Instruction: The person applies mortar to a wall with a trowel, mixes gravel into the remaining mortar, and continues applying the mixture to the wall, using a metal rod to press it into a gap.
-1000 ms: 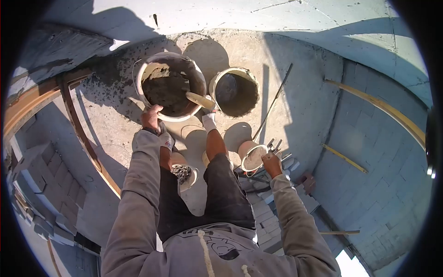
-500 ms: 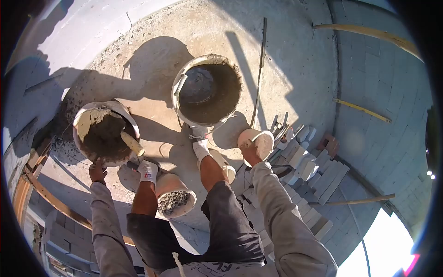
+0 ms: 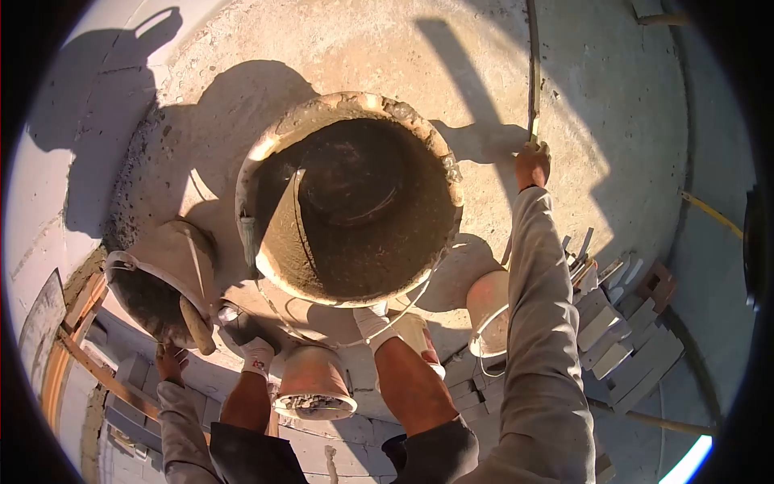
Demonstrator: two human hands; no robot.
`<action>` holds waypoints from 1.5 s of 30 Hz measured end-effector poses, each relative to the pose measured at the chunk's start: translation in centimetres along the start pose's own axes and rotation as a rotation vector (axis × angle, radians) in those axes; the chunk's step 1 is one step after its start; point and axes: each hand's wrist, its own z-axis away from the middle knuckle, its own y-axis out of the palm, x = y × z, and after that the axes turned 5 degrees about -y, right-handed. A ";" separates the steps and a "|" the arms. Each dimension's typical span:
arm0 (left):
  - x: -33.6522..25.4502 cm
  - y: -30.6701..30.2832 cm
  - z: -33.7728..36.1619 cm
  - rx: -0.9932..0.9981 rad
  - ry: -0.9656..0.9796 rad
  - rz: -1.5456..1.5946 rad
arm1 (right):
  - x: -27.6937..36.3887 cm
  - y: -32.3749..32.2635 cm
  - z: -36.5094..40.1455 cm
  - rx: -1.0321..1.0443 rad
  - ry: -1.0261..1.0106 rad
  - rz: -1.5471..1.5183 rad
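My left hand [image 3: 170, 363] grips the near rim of a mortar-smeared bucket [image 3: 197, 262], which leans toward me. A wooden handle [image 3: 196, 327] sticks out over that bucket's rim; the tool's other end is hidden. My right hand [image 3: 532, 167] is stretched far forward, its fingers closed around a long thin bar [image 3: 533, 73] on the floor. My sleeve covers the bar's near end. Between my arms stands a large round tub [image 3: 251, 173] with wet grey mortar inside. A brush-like tool [image 3: 249, 240] hangs at its left rim.
A bucket of rubble [image 3: 314, 375] stands between my feet. Another small bucket [image 3: 488, 310] is by my right forearm. Light blocks [image 3: 637, 355] are stacked at right, and a wooden plank [image 3: 113, 371] runs along the left. A yellow level-like strip [image 3: 713, 214] is by the right wall.
My right hand has left the small bucket and reached forward to the bar. My view has moved closer to the tub. The left bucket appears more tilted, with my left hand still at its rim.
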 end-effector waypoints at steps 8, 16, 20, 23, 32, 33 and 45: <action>-2.1 3.3 6.1 -0.246 0.193 -0.369 | 2.4 1.5 2.2 0.013 -0.467 0.142; -3.3 3.0 18.0 -0.003 0.406 -0.517 | 4.2 -6.8 7.1 -0.156 -0.821 -0.305; -5.0 -0.9 24.2 0.176 0.467 -0.297 | 8.2 -14.6 16.6 -0.093 -0.739 -0.395; -2.8 -5.5 24.7 0.142 0.482 -0.116 | 13.1 -19.1 26.2 0.047 -0.835 -0.293; 9.3 -22.2 28.0 -0.220 0.346 0.219 | 27.3 -43.1 57.2 0.565 -1.300 -0.668; 10.9 -22.9 27.5 -0.229 0.330 0.370 | 28.5 -45.2 59.3 0.598 -1.352 -0.603; 6.2 -60.6 27.0 -0.469 0.631 1.271 | 48.7 -57.5 85.1 0.548 -1.736 -0.292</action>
